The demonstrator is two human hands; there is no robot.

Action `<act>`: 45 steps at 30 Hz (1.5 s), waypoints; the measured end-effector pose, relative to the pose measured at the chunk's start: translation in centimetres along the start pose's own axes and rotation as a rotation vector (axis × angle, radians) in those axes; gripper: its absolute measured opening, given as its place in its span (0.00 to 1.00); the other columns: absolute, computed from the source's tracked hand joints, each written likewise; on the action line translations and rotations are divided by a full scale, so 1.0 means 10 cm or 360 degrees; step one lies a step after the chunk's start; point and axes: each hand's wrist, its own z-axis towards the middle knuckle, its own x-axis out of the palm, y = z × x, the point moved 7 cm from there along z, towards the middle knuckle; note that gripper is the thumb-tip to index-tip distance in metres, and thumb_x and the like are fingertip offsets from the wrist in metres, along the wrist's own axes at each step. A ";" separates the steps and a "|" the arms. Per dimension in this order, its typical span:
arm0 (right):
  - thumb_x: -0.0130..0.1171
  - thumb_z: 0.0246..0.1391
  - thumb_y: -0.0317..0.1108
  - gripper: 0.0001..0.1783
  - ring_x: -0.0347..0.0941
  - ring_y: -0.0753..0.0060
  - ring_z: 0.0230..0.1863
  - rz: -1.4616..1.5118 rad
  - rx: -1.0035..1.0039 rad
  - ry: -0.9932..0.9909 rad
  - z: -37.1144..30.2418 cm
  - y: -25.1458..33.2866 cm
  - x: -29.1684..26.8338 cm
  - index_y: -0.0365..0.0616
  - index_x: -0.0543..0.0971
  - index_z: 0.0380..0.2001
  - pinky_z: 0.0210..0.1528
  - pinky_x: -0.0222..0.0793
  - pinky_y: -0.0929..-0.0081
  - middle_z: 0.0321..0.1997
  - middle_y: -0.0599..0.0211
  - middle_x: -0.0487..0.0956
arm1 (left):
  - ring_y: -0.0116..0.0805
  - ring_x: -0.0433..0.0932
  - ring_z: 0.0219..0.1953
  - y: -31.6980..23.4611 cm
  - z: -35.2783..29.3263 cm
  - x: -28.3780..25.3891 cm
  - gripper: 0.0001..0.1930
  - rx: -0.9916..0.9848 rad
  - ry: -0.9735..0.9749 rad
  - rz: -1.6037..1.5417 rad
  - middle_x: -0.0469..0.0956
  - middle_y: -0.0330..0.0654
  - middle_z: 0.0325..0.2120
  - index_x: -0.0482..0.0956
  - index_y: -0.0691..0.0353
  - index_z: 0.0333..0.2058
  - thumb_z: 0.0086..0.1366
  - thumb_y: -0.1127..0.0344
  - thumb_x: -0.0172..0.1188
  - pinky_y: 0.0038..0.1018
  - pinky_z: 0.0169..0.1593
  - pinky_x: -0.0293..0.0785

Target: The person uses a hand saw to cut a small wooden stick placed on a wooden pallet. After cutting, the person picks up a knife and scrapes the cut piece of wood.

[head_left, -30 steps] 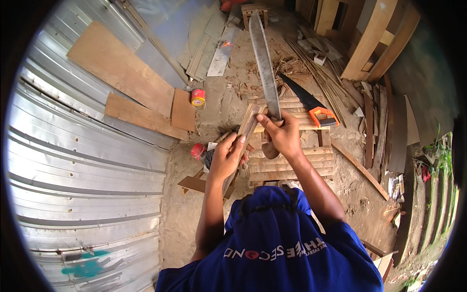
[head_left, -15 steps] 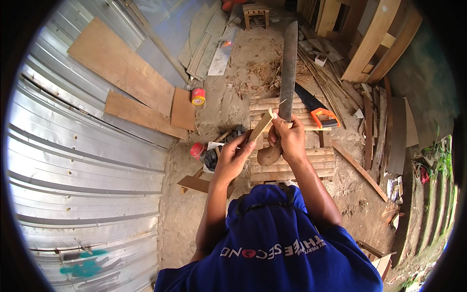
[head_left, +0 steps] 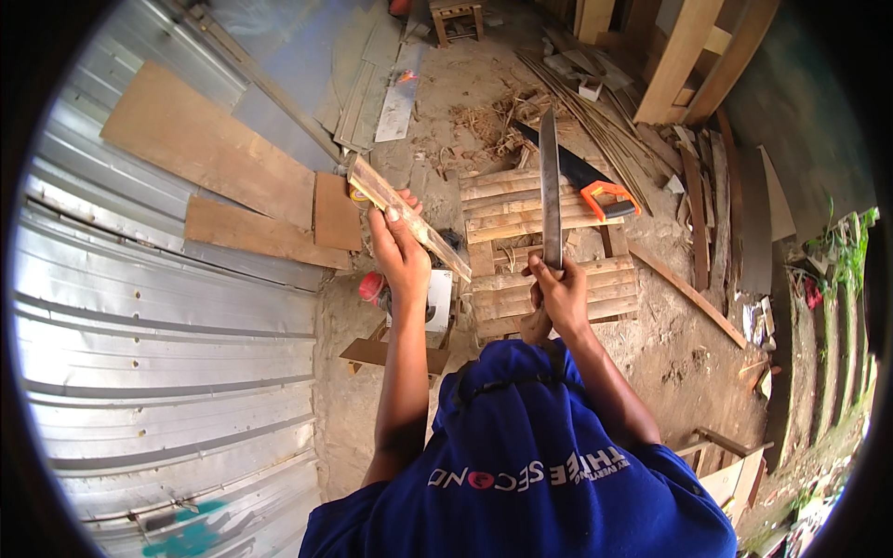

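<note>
My left hand is closed round a split bamboo strip, which slants from upper left to lower right with its broad side showing. My right hand grips a machete by its curved wooden handle. The long dark machete blade points away from me, apart from the strip. Beneath it stands a low bench of bamboo slats. A handsaw with an orange and black handle rests at the bench's far right side.
Corrugated metal sheeting walls the left, with plywood boards leaning there. Wood shavings and long thin sticks litter the floor beyond the bench. A wooden stool stands far off. Stacked planks line the right.
My left hand has carried the strip left, away from the machete, and turned it so its broad side shows. The machete has come nearer to me.
</note>
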 end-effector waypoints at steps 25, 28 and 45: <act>0.61 0.55 0.39 0.25 0.66 0.75 0.18 -0.0979 -0.0128 0.0324 -0.28 -0.03 0.21 0.30 0.72 0.50 0.23 0.66 0.72 0.16 0.63 0.71 | 0.24 0.56 0.26 -0.24 -0.06 -0.20 0.13 -0.0231 -0.0526 -0.0562 0.56 0.32 0.22 0.70 0.63 0.44 0.73 0.61 0.42 0.24 0.34 0.57; 0.60 0.53 0.36 0.28 0.75 0.59 0.20 -0.0975 -0.0401 0.0518 -0.27 0.13 0.42 0.31 0.70 0.54 0.28 0.71 0.64 0.19 0.52 0.75 | 0.24 0.56 0.26 -0.34 -0.21 -0.13 0.11 -0.0190 -0.0572 -0.0487 0.57 0.32 0.21 0.70 0.63 0.44 0.70 0.67 0.42 0.23 0.34 0.58; 0.59 0.56 0.40 0.24 0.80 0.49 0.26 -0.1061 -0.0261 0.1153 0.05 -0.12 0.37 0.30 0.72 0.48 0.32 0.76 0.60 0.23 0.46 0.79 | 0.26 0.61 0.27 -0.64 -0.23 0.02 0.24 -0.0316 -0.0780 -0.0400 0.64 0.36 0.26 0.64 0.66 0.59 0.64 0.70 0.47 0.27 0.37 0.62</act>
